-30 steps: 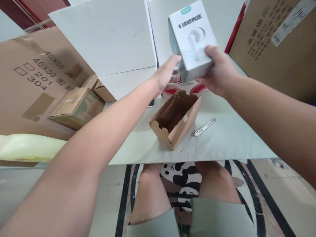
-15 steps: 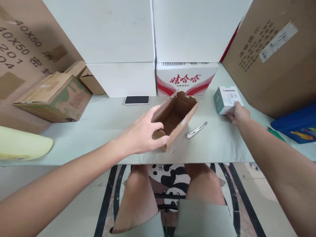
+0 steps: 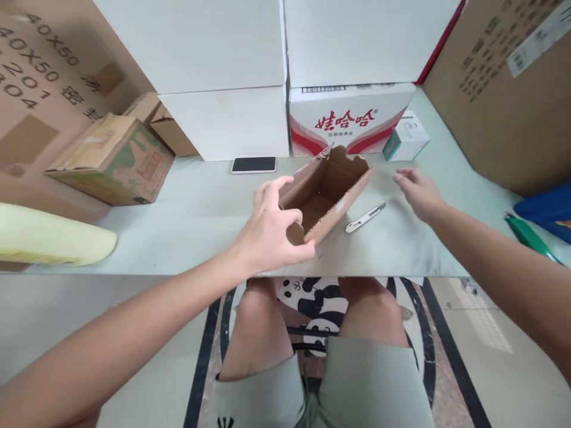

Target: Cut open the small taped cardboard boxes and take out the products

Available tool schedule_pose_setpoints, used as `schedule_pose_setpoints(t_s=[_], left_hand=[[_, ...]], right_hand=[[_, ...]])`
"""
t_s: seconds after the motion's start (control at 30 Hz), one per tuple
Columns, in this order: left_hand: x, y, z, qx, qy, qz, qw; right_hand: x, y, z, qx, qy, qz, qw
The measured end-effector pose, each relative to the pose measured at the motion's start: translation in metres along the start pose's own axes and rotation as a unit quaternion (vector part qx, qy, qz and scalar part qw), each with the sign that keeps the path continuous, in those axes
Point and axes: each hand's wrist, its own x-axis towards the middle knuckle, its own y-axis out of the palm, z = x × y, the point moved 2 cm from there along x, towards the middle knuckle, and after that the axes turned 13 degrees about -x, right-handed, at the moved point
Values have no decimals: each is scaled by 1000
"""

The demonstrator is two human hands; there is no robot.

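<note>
My left hand [image 3: 279,229] grips the near end of an open cardboard box [image 3: 336,205], its fingers and thumb spanning the end. The box stands at an angle, and its torn upper edges show bare brown inside walls. My right hand [image 3: 417,190] hovers to the right of the box with nothing in it, its fingers loosely stretched out. Beyond that hand a small white and teal carton [image 3: 408,139] rests against the red and white water carton [image 3: 348,122]. Between the box and my right hand lies a white utility knife [image 3: 366,218].
A phone [image 3: 254,165] lies by the white boxes [image 3: 227,125] at the back. Brown cartons [image 3: 118,157] and a pale yellow roll-shaped object [image 3: 57,235] stand left. On the right are a large cardboard box [image 3: 495,107], a blue package [image 3: 546,208] and a green item [image 3: 530,238].
My right hand has set the small carton farther back beside the water carton and let go, then drawn back toward me. My left hand still holds the cardboard box. The view has shifted slightly.
</note>
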Motion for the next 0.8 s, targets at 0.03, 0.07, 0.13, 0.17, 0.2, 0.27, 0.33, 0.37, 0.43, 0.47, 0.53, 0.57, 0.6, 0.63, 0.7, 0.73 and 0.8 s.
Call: schedule_pose_setpoints(t_s=[0.03, 0.07, 0.13, 0.17, 0.2, 0.27, 0.33, 0.37, 0.43, 0.47, 0.53, 0.57, 0.6, 0.63, 0.7, 0.73, 0.8], left_hand=[[-3, -4, -4, -11, 2, -11, 1000], [-7, -9, -8, -21, 6, -22, 1000], [-18, -22, -18, -39, 24, -38, 998], [-24, -28, -23, -48, 38, -42, 997], [-32, -34, -29, -57, 52, -44, 996], [-48, -44, -38, -77, 75, -48, 993], [-64, -50, -43, -97, 97, -60, 989], [-71, -52, -44, -107, 104, -70, 986], [-83, -51, -40, -136, 111, -103, 979], [-87, -48, -36, -158, 114, -119, 974], [-89, -37, -23, -218, 123, -141, 958], [-86, -29, -15, -251, 128, -150, 948], [-81, -20, -5, -281, 130, -165, 937], [-74, -11, 6, -300, 126, -182, 928], [-55, 9, 32, -281, 86, -219, 930], [-44, 19, 46, -234, 56, -217, 946], [-26, 41, 74, -106, -17, -169, 980]], right_hand=[[-21, -2, 6, 5, -10, 19, 1000], [-42, -5, 13, 13, -34, 47, 998], [-80, -11, 27, 33, -111, 130, 985], [-98, -15, 33, 42, -151, 180, 971], [-116, -18, 38, 50, -184, 230, 954], [-148, -23, 44, 61, -224, 307, 923], [-181, -23, 43, 72, -240, 343, 905], [-197, -20, 42, 78, -242, 347, 903], [-229, -10, 37, 100, -242, 335, 905], [-244, -5, 35, 116, -245, 319, 908], [-269, 4, 30, 145, -256, 269, 917], [-276, 5, 27, 156, -260, 239, 922], [-281, 3, 23, 162, -260, 206, 930], [-281, -3, 18, 161, -253, 170, 939], [-272, -25, 5, 139, -226, 82, 961], [-262, -41, -3, 117, -213, 22, 970], [-238, -76, -17, 58, -189, -111, 974]])
